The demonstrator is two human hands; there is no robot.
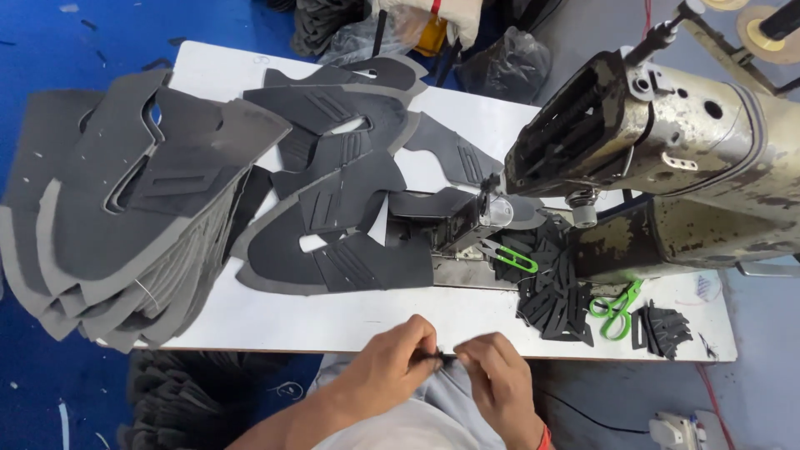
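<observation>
Matt black/grey cloth shoe-upper pieces (333, 192), smooth white desk (350, 321), sewing machine (667, 158) w/ worn, chipped painted metal (rust-like patches), glossy green plastic scissor handles (617, 308), green thread snips (512, 257)

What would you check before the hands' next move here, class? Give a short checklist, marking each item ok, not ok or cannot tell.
1. Left hand grips the small black piece: ok.
2. Right hand pinches the same piece: ok.
3. Both hands away from the sewing machine needle: ok.
4. Snips lying near, on the machine bed: ok.
5. Green scissors lying on the table: ok.
6. Piece's orientation: cannot tell.
</observation>
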